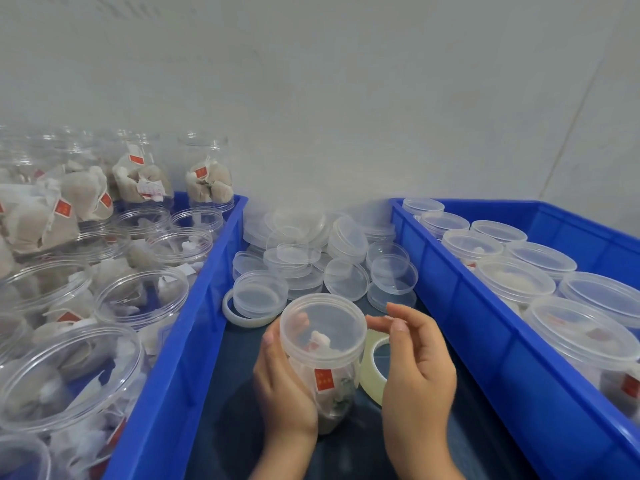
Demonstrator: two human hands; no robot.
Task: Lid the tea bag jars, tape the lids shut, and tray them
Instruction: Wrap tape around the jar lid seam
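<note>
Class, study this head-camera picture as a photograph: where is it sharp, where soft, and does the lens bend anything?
Head view: sharpest around the lidded jar gripped by the left hand; the right hand is slightly motion-blurred; the open jars at the left edge look soft and stretched; the right blue tray splays outward with wide-angle distortion; light is flat, shadows faint.

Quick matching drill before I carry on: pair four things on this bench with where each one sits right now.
1. open jars
2. loose lids
3. tape roll
4. lidded jars

A. in the right blue tray
B. beside the held jar, behind the right hand
C. in the left blue tray
D. heaped between the trays

Pairs: 1-C, 2-D, 3-B, 4-A
</note>
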